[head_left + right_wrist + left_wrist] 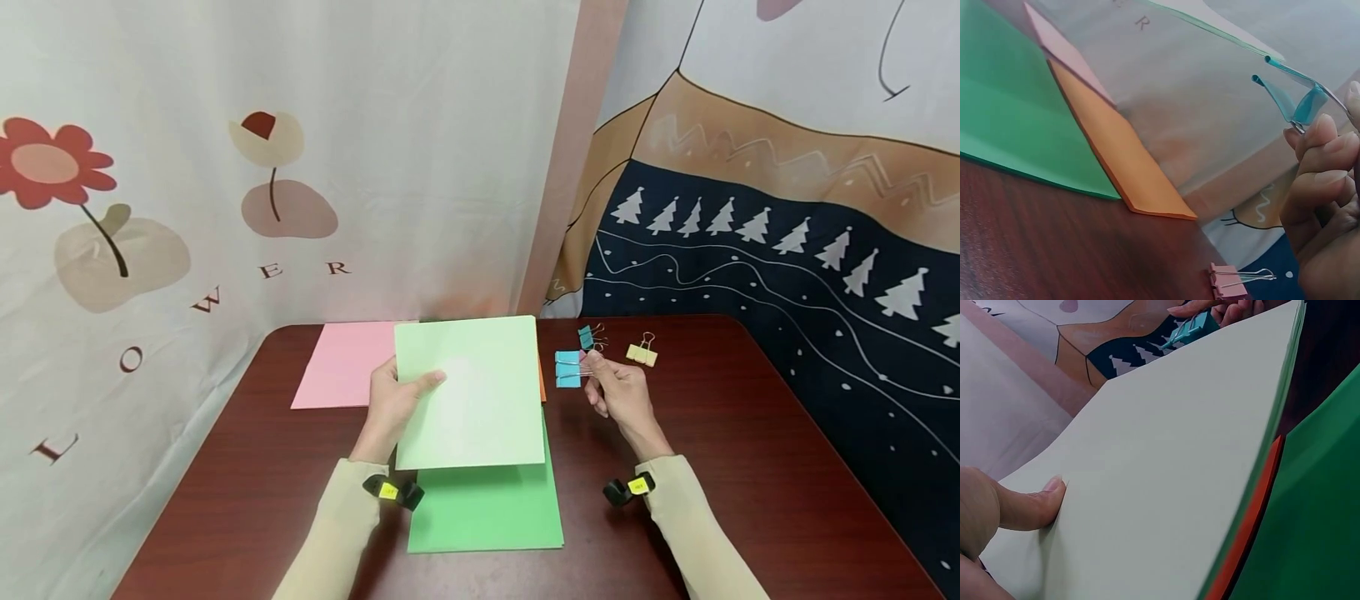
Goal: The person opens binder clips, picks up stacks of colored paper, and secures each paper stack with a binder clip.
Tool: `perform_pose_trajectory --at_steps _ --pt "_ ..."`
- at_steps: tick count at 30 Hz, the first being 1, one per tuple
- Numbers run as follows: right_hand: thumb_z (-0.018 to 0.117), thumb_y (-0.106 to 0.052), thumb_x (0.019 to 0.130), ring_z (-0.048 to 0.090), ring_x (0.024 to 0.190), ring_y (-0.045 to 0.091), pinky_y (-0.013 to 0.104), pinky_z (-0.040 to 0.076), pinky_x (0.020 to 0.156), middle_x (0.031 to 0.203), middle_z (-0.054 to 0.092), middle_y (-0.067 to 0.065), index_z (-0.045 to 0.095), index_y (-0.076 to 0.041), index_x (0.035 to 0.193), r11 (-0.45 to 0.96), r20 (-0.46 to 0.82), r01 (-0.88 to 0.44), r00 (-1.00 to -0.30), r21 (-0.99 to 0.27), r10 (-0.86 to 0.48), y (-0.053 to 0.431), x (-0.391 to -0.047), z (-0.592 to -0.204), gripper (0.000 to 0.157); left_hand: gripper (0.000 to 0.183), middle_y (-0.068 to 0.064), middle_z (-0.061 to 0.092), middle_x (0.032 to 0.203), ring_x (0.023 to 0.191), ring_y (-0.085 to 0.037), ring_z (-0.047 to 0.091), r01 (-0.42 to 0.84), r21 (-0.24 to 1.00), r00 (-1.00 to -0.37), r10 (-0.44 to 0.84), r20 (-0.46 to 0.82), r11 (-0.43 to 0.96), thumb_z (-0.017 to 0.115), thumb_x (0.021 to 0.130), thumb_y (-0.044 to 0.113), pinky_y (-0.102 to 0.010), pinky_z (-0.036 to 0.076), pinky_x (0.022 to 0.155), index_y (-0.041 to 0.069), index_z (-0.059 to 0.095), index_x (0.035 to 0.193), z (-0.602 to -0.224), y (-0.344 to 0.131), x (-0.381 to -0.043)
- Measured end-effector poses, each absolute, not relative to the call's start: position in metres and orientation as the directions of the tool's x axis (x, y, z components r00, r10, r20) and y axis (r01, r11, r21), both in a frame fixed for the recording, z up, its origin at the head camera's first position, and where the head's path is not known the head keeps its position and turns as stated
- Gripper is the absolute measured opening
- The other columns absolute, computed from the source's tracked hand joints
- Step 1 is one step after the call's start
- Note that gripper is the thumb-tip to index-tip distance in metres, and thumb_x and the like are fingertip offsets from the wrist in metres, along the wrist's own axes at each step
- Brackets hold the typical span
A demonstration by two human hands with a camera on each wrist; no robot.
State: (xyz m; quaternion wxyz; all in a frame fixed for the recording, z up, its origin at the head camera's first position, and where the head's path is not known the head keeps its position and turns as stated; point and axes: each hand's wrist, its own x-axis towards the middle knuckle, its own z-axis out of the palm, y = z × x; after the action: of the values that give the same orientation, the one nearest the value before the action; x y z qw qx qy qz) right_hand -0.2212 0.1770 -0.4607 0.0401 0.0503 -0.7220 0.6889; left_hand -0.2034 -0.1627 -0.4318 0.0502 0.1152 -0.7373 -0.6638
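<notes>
My left hand (pixel 395 408) grips a stack of pale green paper (pixel 480 400) by its left side, thumb on the front sheet. The stack is raised and tilted over the table, and its several sheet edges show in the left wrist view. My right hand (pixel 618 392) pinches a blue binder clip (pixel 567 369) by its wire handles, just right of the stack. In the right wrist view, the clip's two blue lips (pixel 1282 97) are spread apart, with no paper between them. The clip stands close to the stack's right edge.
Under the raised stack lies darker green paper (pixel 487 517). Pink paper (pixel 341 371) is at the back left, and orange paper (pixel 542 385) shows behind the stack. A teal clip (pixel 586 337), a yellow clip (pixel 642 355) and a pink clip (pixel 1229 281) are near the right hand.
</notes>
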Motion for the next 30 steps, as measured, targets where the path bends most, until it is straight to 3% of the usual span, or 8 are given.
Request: perform_pose_trajectory --at_steps 4,9,14,17,22,24,30 --pt "0.053 -0.034 0.108 0.043 0.039 0.009 0.023 0.038 0.041 0.051 0.053 -0.001 0.071 0.000 0.101 0.056 0.127 -0.127 -0.992 -0.990 -0.017 0.172 -0.215 -0.455 0.039 0.041 -0.012 0.073 0.108 0.078 -0.013 0.068 -0.103 0.990 -0.970 -0.231 -0.078 0.097 0.085 0.084 0.011 -0.031 0.057 0.070 0.003 0.068 0.120 -0.433 -0.159 -0.202" --pt "0.058 -0.042 0.104 0.042 0.038 0.009 0.023 0.036 0.039 0.050 0.052 -0.002 0.069 0.004 0.111 0.050 0.149 -0.150 -0.989 -0.987 -0.014 0.169 -0.220 -0.467 0.048 0.042 -0.015 0.072 0.115 0.084 -0.015 0.068 -0.108 0.987 -0.971 -0.224 -0.080 0.117 0.084 0.085 0.014 -0.030 0.056 0.072 0.005 0.068 0.123 -0.433 -0.155 -0.200" --pt "0.058 -0.041 0.105 0.043 0.038 0.010 0.024 0.037 0.039 0.050 0.053 -0.001 0.070 0.004 0.114 0.066 0.130 -0.131 -0.991 -0.989 -0.031 0.167 -0.218 -0.465 0.047 0.043 -0.015 0.071 0.119 0.089 -0.018 0.069 -0.113 0.985 -0.971 -0.227 -0.081 0.133 0.084 0.086 0.015 -0.031 0.056 0.074 0.008 0.068 0.124 -0.435 -0.152 -0.200" --pt "0.057 -0.039 0.106 0.043 0.037 0.010 0.024 0.038 0.039 0.049 0.052 -0.001 0.071 0.004 0.103 0.067 0.106 -0.108 -0.994 -0.992 -0.032 0.165 -0.216 -0.462 0.045 0.043 -0.015 0.071 0.119 0.090 -0.019 0.069 -0.114 0.985 -0.970 -0.231 -0.082 0.127 0.084 0.085 0.015 -0.031 0.056 0.074 0.008 0.068 0.124 -0.436 -0.151 -0.200" --pt "0.055 -0.032 0.107 0.042 0.037 0.010 0.022 0.037 0.039 0.049 0.051 0.001 0.063 0.008 0.071 0.047 0.097 -0.099 -0.994 -0.994 -0.044 0.161 -0.214 -0.459 0.054 0.043 -0.014 0.071 0.119 0.091 -0.020 0.068 -0.128 0.984 -0.968 -0.233 -0.096 0.125 0.084 0.085 0.016 -0.031 0.056 0.075 0.009 0.068 0.125 -0.437 -0.148 -0.200" --pt "0.056 -0.029 0.107 0.042 0.037 0.010 0.021 0.036 0.038 0.049 0.052 0.001 0.062 0.008 0.068 0.038 0.105 -0.107 -0.993 -0.994 -0.049 0.160 -0.214 -0.460 0.054 0.043 -0.014 0.072 0.119 0.092 -0.020 0.068 -0.131 0.983 -0.967 -0.236 -0.098 0.129 0.085 0.085 0.016 -0.031 0.055 0.076 0.009 0.068 0.125 -0.437 -0.147 -0.199" --pt "0.058 -0.029 0.106 0.042 0.037 0.009 0.021 0.036 0.038 0.050 0.052 0.000 0.073 0.007 0.093 0.026 0.121 -0.122 -0.991 -0.992 -0.051 0.157 -0.214 -0.466 0.040 0.041 -0.014 0.072 0.119 0.091 -0.019 0.068 -0.131 0.984 -0.962 -0.257 -0.096 0.123 0.084 0.085 0.015 -0.031 0.055 0.075 0.009 0.069 0.123 -0.437 -0.144 -0.198"
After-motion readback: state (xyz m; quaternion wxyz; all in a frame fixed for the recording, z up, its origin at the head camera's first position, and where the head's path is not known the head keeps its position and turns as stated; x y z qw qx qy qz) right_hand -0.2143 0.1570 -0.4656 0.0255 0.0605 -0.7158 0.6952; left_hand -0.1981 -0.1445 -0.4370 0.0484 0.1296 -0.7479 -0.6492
